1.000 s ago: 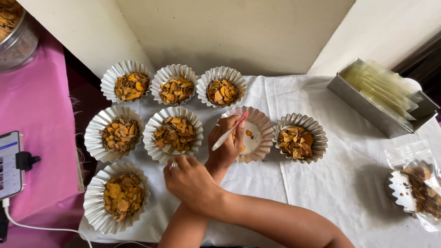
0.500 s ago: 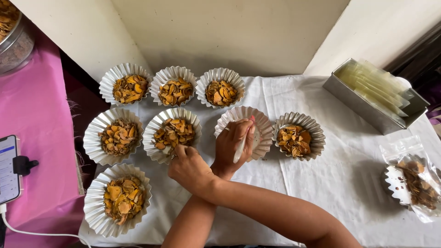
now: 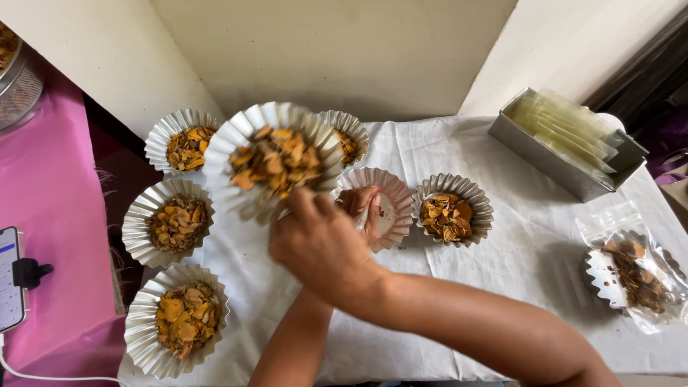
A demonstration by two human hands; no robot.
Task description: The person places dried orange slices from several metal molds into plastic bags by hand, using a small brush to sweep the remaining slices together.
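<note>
The white cloth-covered table [image 3: 502, 287] runs back to the pale wall, and most of its left half is crowded with fluted foil cups of orange-brown chips — the open stretch lies on the right, between the filled cup [image 3: 447, 209] and the long metal tin [image 3: 566, 147] near the far edge. A bagged cup [image 3: 631, 276] sits close to the right edge.

The right hand [image 3: 322, 247] reaches across the left arm, fingers closed on the near rim of a lifted cup [image 3: 276, 158], which hangs tilted and blurred above the others. Just right of it and lower, the left hand [image 3: 364, 211] rests curled inside a nearly empty cup [image 3: 390, 208] on the cloth; whether it grips anything I cannot tell.

Along the left edge stand more filled cups [image 3: 172, 222], beside a pink cloth [image 3: 50, 236] carrying a phone [image 3: 11, 279].
</note>
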